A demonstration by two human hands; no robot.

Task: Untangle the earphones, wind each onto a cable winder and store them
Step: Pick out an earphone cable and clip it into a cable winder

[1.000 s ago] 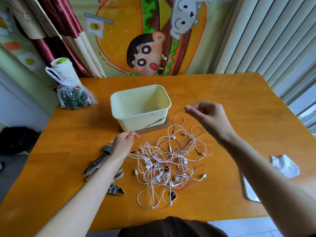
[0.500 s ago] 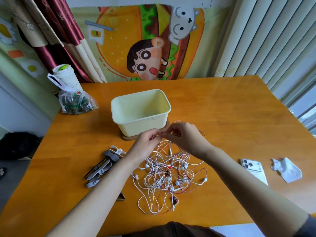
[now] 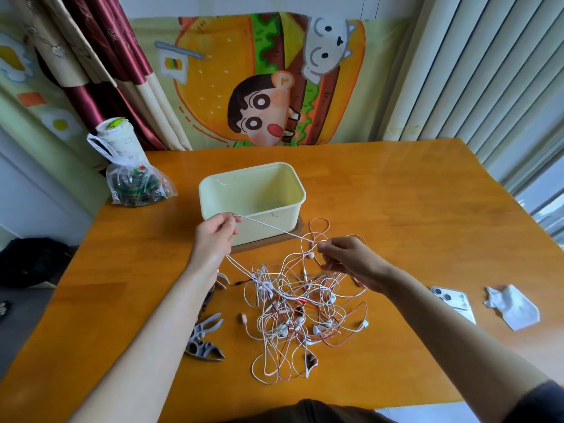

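A tangle of white and pink earphones (image 3: 299,312) lies on the wooden table (image 3: 412,215) in front of me. My left hand (image 3: 215,236) pinches a white earphone cable (image 3: 271,228) near the front of the pale yellow storage box (image 3: 293,186). The cable runs taut to my right hand (image 3: 348,261), which pinches it just above the tangle, next to an earbud. From my left hand another stretch of cable drops back into the pile. Grey cable winders (image 3: 204,340) lie by my left forearm, partly hidden under it.
The box stands on a brown lid. A plastic bag with a cup (image 3: 131,175) sits at the far left. A phone (image 3: 453,302) and a crumpled wrapper (image 3: 512,306) lie on the right, beyond my right forearm.
Half a second ago both hands met at the top of the tangle. They have since drawn apart, the left going left and up, stretching a white cable between them.
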